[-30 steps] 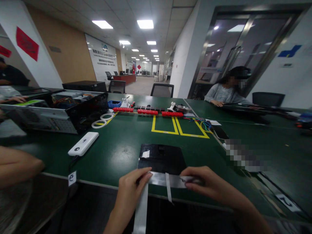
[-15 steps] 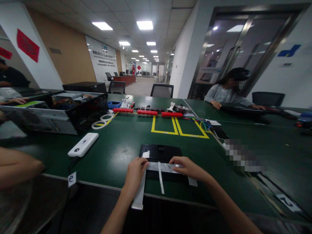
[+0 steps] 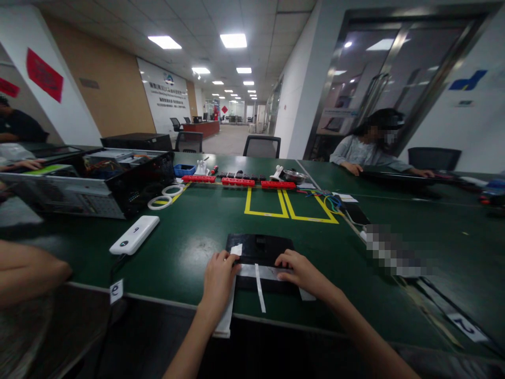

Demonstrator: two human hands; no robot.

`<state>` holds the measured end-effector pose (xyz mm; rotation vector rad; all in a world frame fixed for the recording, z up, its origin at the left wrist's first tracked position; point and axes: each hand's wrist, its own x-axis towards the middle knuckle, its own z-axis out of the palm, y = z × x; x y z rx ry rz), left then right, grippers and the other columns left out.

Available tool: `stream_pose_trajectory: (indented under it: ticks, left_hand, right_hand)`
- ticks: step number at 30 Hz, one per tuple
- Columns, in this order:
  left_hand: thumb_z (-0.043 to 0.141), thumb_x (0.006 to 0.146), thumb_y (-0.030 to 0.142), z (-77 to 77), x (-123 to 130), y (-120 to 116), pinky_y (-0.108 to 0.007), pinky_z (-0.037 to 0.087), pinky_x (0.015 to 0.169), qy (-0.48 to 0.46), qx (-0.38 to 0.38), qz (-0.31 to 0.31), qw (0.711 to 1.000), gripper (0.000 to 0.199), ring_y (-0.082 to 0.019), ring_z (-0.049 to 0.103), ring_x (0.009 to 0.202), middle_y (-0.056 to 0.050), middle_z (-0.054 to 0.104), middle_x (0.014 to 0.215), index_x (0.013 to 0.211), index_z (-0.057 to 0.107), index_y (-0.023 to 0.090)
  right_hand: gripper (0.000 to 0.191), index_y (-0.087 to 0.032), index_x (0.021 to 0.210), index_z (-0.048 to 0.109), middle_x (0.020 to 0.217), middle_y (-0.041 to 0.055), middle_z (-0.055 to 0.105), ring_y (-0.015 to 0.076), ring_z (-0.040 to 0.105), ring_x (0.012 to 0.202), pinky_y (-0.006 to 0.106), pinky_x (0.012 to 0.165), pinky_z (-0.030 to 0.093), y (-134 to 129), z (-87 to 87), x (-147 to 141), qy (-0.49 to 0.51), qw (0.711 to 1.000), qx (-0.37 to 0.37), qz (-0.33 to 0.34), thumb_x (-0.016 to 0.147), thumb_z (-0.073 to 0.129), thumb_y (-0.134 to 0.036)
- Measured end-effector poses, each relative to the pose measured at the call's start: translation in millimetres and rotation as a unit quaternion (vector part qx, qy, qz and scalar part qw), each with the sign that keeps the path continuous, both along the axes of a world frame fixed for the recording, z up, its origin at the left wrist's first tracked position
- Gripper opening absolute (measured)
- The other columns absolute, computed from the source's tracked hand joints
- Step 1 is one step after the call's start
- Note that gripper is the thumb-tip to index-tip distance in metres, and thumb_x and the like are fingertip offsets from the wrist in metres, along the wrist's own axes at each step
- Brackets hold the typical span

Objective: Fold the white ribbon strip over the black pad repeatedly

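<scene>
A black flat panel [image 3: 272, 244] lies on the green table near its front edge. Across it runs a flat silvery-white ribbon [image 3: 266, 271], with a narrow white strip [image 3: 260, 295] crossing it. My left hand [image 3: 219, 273] grips the ribbon's left end with bent fingers, beside a small white piece [image 3: 236, 249]. The ribbon's folded tail [image 3: 225, 322] hangs down past the table edge. My right hand [image 3: 300, 269] has curled fingers pressed on the ribbon's right part; another end [image 3: 307, 295] shows below it.
An open computer case [image 3: 87, 195] stands at the left, behind a white power bank [image 3: 134, 235]. White rings [image 3: 160, 202], red blocks [image 3: 238, 181] and coloured wires [image 3: 332, 203] lie further back. A person's arm [image 3: 31, 271] rests at the left; another person [image 3: 371, 145] sits back right.
My right fingers have come down from a raised pinch onto the ribbon. The ribbon lies flatter on the panel, and my left hand has shifted slightly.
</scene>
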<state>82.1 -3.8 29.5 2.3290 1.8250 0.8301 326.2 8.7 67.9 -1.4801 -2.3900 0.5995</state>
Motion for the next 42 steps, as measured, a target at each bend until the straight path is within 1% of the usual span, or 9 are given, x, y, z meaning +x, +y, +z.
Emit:
stream_pose_trajectory:
  ticks: [3, 5, 9, 11, 16, 30, 36, 39, 42]
  left_hand:
    - [0.057, 0.085, 0.015, 7.5, 2.3, 0.6, -0.041, 0.045, 0.08, 0.031, 0.012, -0.04, 0.999, 0.021, -0.027, 0.057, 0.094, -0.007, 0.067, 0.1, 0.103, 0.066, 0.02]
    - [0.055, 0.086, 0.014, 12.3, 4.2, -0.8, -0.042, 0.044, 0.086, 0.032, 0.017, -0.103, 0.994, 0.025, -0.026, 0.058, 0.1, -0.007, 0.067, 0.107, 0.108, 0.065, 0.021]
    - [0.054, 0.089, 0.022, 16.5, 8.8, -11.8, -0.047, 0.035, 0.103, 0.04, 0.01, -0.251, 0.967, 0.032, -0.024, 0.051, 0.119, -0.004, 0.061, 0.126, 0.121, 0.057, 0.025]
    - [0.054, 0.09, 0.028, 15.0, 11.1, -19.6, -0.052, 0.029, 0.107, 0.063, 0.001, -0.279, 0.958, 0.037, -0.026, 0.044, 0.127, -0.006, 0.056, 0.132, 0.127, 0.052, 0.024]
    - [0.051, 0.091, 0.033, 4.9, 11.8, -30.5, -0.062, 0.025, 0.105, 0.101, -0.026, -0.275, 0.956, 0.045, -0.03, 0.039, 0.131, -0.009, 0.05, 0.138, 0.134, 0.043, 0.023]
    - [0.052, 0.09, 0.035, -6.0, 9.7, -32.8, -0.064, 0.023, 0.105, 0.118, -0.017, -0.272, 0.955, 0.054, -0.031, 0.032, 0.134, -0.009, 0.042, 0.143, 0.14, 0.035, 0.022]
    - [0.049, 0.092, 0.033, -1.9, 3.6, -33.2, -0.058, 0.024, 0.108, 0.054, -0.024, -0.268, 0.962, 0.058, -0.025, 0.034, 0.134, -0.009, 0.041, 0.144, 0.144, 0.024, 0.026]
    - [0.045, 0.094, 0.027, 4.4, -15.9, -28.2, -0.05, 0.026, 0.109, -0.011, -0.012, -0.222, 0.975, 0.054, -0.02, 0.039, 0.131, -0.007, 0.043, 0.143, 0.144, 0.025, 0.028]
    - [0.039, 0.095, 0.028, -0.7, -44.4, -15.9, -0.046, 0.029, 0.109, -0.045, 0.024, -0.123, 0.991, 0.038, -0.019, 0.045, 0.127, -0.005, 0.054, 0.134, 0.133, 0.045, 0.026]
  right_hand:
    - [0.019, -0.021, 0.096, 0.062, 0.09, 0.0027, 0.055, 0.0175, 0.053, 0.088, 0.03, 0.076, 0.041, -3.4, 0.3, -1.7, -0.009, 1.0, 0.007, -0.01, 0.077, 0.061, -0.02]
    - [0.019, -0.022, 0.096, 0.062, 0.088, 0.0023, 0.055, 0.017, 0.052, 0.086, 0.029, 0.075, 0.041, -5.5, 0.8, -2.6, -0.013, 1.0, 0.006, -0.012, 0.077, 0.06, -0.018]
    - [0.015, -0.021, 0.093, 0.063, 0.087, 0.0023, 0.056, 0.0165, 0.052, 0.084, 0.029, 0.076, 0.04, -7.5, -0.8, -2.8, -0.013, 1.0, 0.016, -0.013, 0.078, 0.059, -0.018]
    - [0.014, -0.022, 0.092, 0.063, 0.087, 0.0022, 0.056, 0.0165, 0.052, 0.085, 0.029, 0.076, 0.04, -7.4, -3.3, -2.1, -0.013, 1.0, 0.021, -0.014, 0.079, 0.058, -0.018]
    - [0.015, -0.022, 0.092, 0.064, 0.089, 0.0024, 0.056, 0.0165, 0.051, 0.085, 0.029, 0.076, 0.039, -6.2, -9.3, 0.1, -0.008, 1.0, 0.026, -0.013, 0.079, 0.058, -0.018]
    - [0.016, -0.021, 0.093, 0.063, 0.09, 0.0035, 0.058, 0.0177, 0.052, 0.087, 0.031, 0.078, 0.04, -8.6, -6.7, -1.9, -0.003, 0.999, 0.023, -0.029, 0.078, 0.058, -0.018]
    - [0.021, -0.02, 0.098, 0.061, 0.098, 0.0055, 0.059, 0.0191, 0.052, 0.095, 0.032, 0.084, 0.041, -10.5, 5.0, -10.4, -0.021, 0.999, 0.019, -0.031, 0.078, 0.057, -0.013]
    - [0.019, -0.018, 0.101, 0.06, 0.103, 0.0076, 0.059, 0.0202, 0.053, 0.1, 0.034, 0.088, 0.041, -11.5, 11.4, -21.9, -0.013, 0.998, 0.056, -0.034, 0.086, 0.049, -0.017]
    - [0.027, -0.017, 0.108, 0.06, 0.11, 0.0102, 0.059, 0.0207, 0.053, 0.105, 0.037, 0.092, 0.041, -13.2, 15.2, -40.8, -0.01, 0.995, 0.092, -0.021, 0.093, 0.038, -0.023]
